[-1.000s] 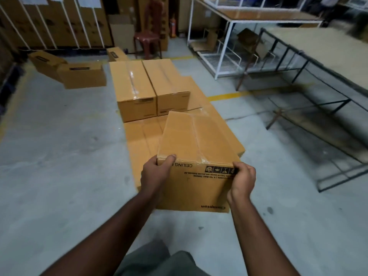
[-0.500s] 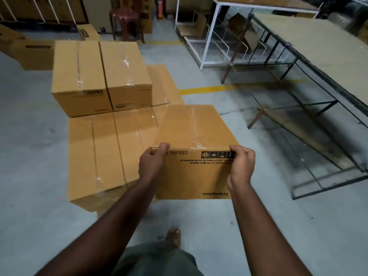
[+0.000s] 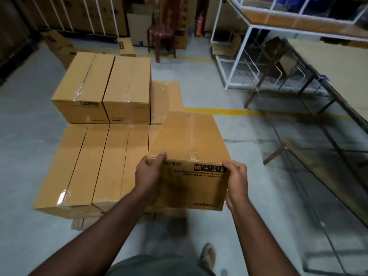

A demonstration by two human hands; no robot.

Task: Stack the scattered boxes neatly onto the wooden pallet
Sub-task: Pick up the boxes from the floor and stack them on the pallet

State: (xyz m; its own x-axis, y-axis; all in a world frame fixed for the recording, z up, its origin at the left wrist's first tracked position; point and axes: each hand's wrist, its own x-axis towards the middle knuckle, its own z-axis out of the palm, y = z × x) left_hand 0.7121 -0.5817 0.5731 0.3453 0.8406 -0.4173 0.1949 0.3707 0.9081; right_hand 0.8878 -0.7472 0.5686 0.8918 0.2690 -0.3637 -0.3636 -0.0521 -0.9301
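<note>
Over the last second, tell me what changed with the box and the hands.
The carried box has come closer to the stack, now level beside the lower row on the pallet, no longer tilted. The left hand and right hand kept gripping its near top corners. The two upper boxes stayed put.

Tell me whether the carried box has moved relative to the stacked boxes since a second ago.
Yes. The carried box, earlier over the stack's near end, now overlaps only the right edge of the stacked boxes.
</note>
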